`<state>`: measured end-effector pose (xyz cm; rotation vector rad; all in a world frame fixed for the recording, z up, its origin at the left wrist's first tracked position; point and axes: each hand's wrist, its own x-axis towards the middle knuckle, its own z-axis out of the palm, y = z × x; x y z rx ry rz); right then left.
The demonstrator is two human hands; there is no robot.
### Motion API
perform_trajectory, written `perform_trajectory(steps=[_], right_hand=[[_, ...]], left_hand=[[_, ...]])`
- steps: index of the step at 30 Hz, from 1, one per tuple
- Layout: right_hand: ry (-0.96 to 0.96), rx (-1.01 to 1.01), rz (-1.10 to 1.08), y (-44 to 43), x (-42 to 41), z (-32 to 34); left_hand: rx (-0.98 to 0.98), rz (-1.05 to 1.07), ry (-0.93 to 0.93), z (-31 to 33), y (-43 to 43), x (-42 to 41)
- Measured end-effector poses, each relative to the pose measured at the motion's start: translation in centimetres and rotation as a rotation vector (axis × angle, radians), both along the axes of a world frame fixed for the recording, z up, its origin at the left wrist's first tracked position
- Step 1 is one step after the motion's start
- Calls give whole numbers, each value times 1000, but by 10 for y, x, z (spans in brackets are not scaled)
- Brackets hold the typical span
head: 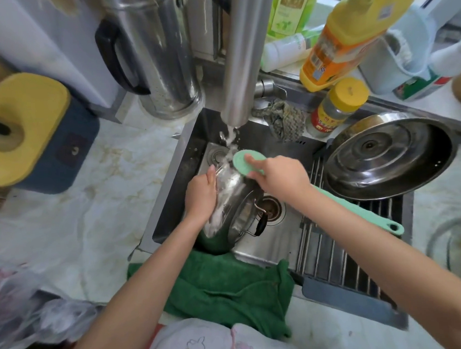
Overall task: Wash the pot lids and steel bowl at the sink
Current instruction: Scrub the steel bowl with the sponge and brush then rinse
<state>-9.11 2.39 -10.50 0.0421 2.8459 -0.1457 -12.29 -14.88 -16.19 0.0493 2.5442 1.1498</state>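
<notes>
- At the bottom of the frame, closest in, a green towel [231, 287] is draped over the front edge of the sink [281, 233].
- Just above it, a steel pot lid [236, 201] stands on edge in the basin at centre frame, tilted, with its black-gripped wire handle facing right toward the drain [270, 208].
- The left hand [201, 195] clasps the lid's left rim and holds it up. Whether a second steel piece sits behind the lid, I cannot tell.
- The right hand [280, 176] is wrapped round a long green brush [239, 163]. The brush head is pressed on the lid's upper edge, and the handle trails toward the lower right.
- Handling: the lid is probably stiff, light and thin-walled, and it is wet and foamy, so likely slick. The rim gives the firmest purchase, and the wire handle is a drier second hold. A loose pinch on the flat face would probably slide.
- A slatted rack [336, 254] bridges the right of the sink. At right of centre it carries a large steel lid [385, 159].
- Farther up, water [231, 142] runs from the faucet [240, 65] onto the held lid.
- Along the top of the frame stand a steel kettle [160, 57] and an orange bottle [335, 49].
</notes>
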Motion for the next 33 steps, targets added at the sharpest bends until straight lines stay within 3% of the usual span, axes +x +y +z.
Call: perform_trajectory(steps=[5, 8, 11, 14, 18, 21, 24, 28, 31, 33], right_hand=[[-6, 24, 175, -16, 9, 3], [8, 52, 71, -7, 0, 6], [-14, 33, 166, -16, 9, 4], [17, 50, 56, -12, 6, 2], [3, 41, 129, -17, 13, 0], [21, 57, 11, -11, 9, -1], [-8, 42, 116, -19, 15, -2], [16, 48, -21, -4, 9, 0], [-15, 25, 120, -13, 18, 2], [30, 75, 67, -1, 13, 2]], left_hand=[[16, -18, -1, -1, 1, 0], [33, -35, 6, -1, 1, 1], [38, -23, 1, -3, 0, -1], [37, -16, -6, -3, 0, -1], [34, -25, -4, -1, 0, 0], [35, -14, -16, -3, 1, 1], [29, -13, -7, -4, 0, 1], [7, -7, -9, -1, 0, 1], [3, -13, -1, 0, 1, 0], [9, -11, -13, 1, 2, 2]])
